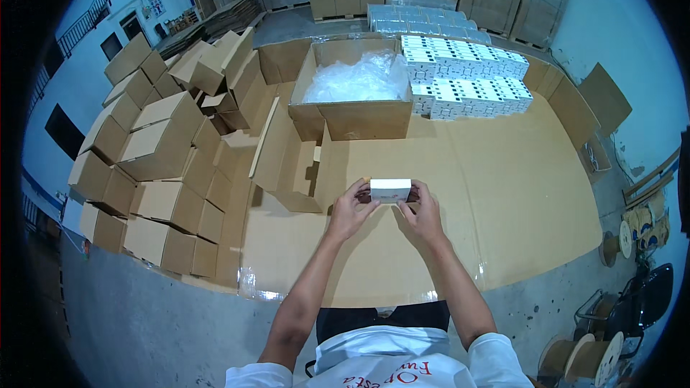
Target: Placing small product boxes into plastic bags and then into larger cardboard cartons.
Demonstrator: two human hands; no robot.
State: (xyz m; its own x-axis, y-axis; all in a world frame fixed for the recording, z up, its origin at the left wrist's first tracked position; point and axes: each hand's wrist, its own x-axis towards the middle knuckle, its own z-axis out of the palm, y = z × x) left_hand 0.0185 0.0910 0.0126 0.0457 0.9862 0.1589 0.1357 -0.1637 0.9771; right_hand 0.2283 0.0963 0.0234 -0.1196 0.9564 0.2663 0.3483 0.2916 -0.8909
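Observation:
A small white box [390,190] is held level above the cardboard-covered table [517,201], close to its middle. My left hand [350,208] grips the box's left end and my right hand [422,210] its right end, thumbs on the near side. Something orange-brown shows by my left fingertips, too small to make out. Left of my hands stands an open brown carton [305,165], tall and narrow. Behind it, a larger open carton [366,121] holds crumpled clear plastic bags [356,77].
Folded brown cartons [165,144] are piled along the left side. Stacked small white boxes [467,75] fill the back right of the table. A cardboard rim [568,100] borders the right edge. Cable spools [586,359] and a black chair [640,309] stand on the floor at right.

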